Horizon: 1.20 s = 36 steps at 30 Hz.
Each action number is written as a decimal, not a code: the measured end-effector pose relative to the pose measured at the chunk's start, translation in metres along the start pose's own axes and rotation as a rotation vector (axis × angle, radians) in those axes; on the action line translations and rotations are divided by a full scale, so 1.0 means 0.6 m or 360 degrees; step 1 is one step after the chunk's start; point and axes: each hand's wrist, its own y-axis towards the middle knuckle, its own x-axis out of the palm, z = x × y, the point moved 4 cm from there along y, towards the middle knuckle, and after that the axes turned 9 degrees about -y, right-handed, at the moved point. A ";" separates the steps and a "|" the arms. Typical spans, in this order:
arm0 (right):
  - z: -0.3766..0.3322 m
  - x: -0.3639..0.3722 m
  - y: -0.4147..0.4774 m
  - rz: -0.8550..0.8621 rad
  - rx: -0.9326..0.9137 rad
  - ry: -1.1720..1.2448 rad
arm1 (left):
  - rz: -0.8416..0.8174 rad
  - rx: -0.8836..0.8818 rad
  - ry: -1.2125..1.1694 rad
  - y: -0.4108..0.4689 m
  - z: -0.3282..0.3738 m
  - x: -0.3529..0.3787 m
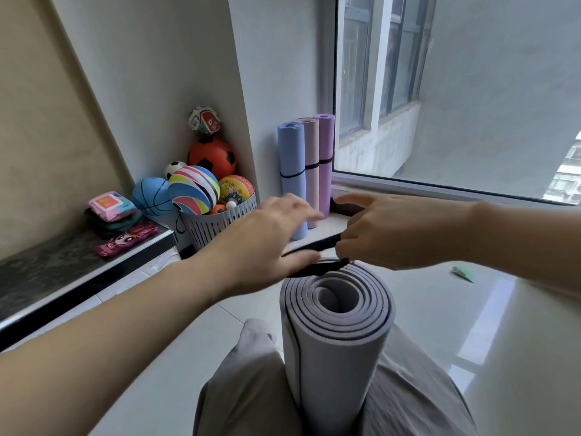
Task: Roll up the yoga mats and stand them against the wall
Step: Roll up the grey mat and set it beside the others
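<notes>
Grey mat (338, 335): rolled, upright between knees. Black strap (314, 247) at roll's 12 o'clock; right hand (399, 231) pinches it, left hand (267, 243) splayed, gripping nothing. Advice: stretch loop wide, slide over rim evenly.

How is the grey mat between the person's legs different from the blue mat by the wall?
The grey mat is held between the person's knees; the blue mat stands by the wall. The blue mat has a black band around its middle; the grey mat's black strap is not on yet, with both hands stretching it above the top. Both are rolled up and upright.
</notes>
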 end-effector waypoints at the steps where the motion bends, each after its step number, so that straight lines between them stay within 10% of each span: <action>1: 0.001 -0.001 -0.001 0.0086 -0.0011 0.0057 | -0.0071 0.0130 0.0063 -0.002 0.008 0.003; 8: -0.009 -0.010 -0.011 0.0171 -0.0010 0.0199 | -0.0483 0.0202 0.0083 -0.007 0.017 0.045; 15: -0.044 -0.023 -0.035 0.0153 0.0126 0.1131 | -0.0504 0.0407 -0.0090 -0.018 0.022 0.039; 23: -0.071 -0.027 -0.036 0.0184 -0.0336 0.0260 | -0.0967 0.0152 0.0126 -0.015 0.035 0.028; 30: -0.106 -0.087 -0.029 0.0189 -0.0455 0.0535 | -0.0969 0.0000 0.0608 0.005 0.029 0.002; 36: -0.054 -0.090 -0.016 -0.0096 -0.0029 0.0072 | -0.1052 -0.0142 0.0894 0.009 0.021 -0.013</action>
